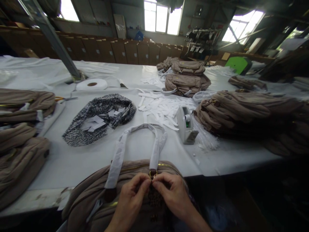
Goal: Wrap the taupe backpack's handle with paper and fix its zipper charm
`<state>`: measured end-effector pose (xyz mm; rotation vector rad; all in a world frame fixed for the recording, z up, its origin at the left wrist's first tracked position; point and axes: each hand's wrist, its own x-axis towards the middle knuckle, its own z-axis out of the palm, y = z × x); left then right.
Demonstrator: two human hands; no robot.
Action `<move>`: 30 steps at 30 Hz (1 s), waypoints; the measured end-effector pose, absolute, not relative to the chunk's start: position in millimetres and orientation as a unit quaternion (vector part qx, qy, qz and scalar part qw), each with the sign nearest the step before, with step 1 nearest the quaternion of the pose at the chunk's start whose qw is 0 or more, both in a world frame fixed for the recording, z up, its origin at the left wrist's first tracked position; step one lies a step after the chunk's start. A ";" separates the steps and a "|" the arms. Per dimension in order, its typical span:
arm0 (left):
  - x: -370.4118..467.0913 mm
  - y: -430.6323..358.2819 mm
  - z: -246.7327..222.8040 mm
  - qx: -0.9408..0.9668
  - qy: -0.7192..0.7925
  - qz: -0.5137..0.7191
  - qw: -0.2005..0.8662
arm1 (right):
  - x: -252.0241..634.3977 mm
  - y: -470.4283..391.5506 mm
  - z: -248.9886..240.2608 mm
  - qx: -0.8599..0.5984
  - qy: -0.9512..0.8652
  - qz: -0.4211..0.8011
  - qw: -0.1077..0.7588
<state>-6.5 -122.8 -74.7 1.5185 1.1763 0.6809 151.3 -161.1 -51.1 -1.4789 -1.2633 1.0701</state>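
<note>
A brown corduroy bag [96, 183] with gold zippers lies at the table's near edge. Its two handles [117, 161] are wrapped in white paper and arch away across the table. Beside a gold ring [153, 174] at the base of the right handle, my left hand [135, 193] and my right hand [169, 190] meet with thumbs and forefingers pinched. Something small is between the fingertips, too small to make out. Below them a dark, patterned piece [155, 197] hangs against the bag, partly in shadow.
A black-and-white cloth [79, 130] holding paper pieces lies left of centre. White paper strips [159, 108] and a tape dispenser [185, 125] are beyond the handles. Brown bags are piled left [21, 161], right [241, 109] and at the back [185, 82]. A paper roll [82, 85] and scissors [60, 99] lie left.
</note>
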 end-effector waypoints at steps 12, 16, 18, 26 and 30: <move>3.4 -107.3 -75.6 0.593 0.481 0.242 0.599 | 161.3 -151.8 -43.3 -0.677 -0.631 0.256 0.278; 4.4 -109.2 -81.5 0.616 0.477 0.267 0.567 | 157.1 -147.8 -39.2 -0.682 -0.686 0.198 0.161; 5.3 -111.3 -84.4 0.629 0.478 0.280 0.546 | 153.5 -144.5 -35.0 -0.686 -0.695 0.186 0.110; 6.4 -110.5 -90.6 0.651 0.451 0.313 0.525 | 141.0 -125.9 -22.7 -0.682 -0.713 0.165 0.009; 6.9 -107.3 -87.2 0.647 0.434 0.312 0.544 | 137.9 -120.4 -13.7 -0.664 -0.732 0.148 -0.030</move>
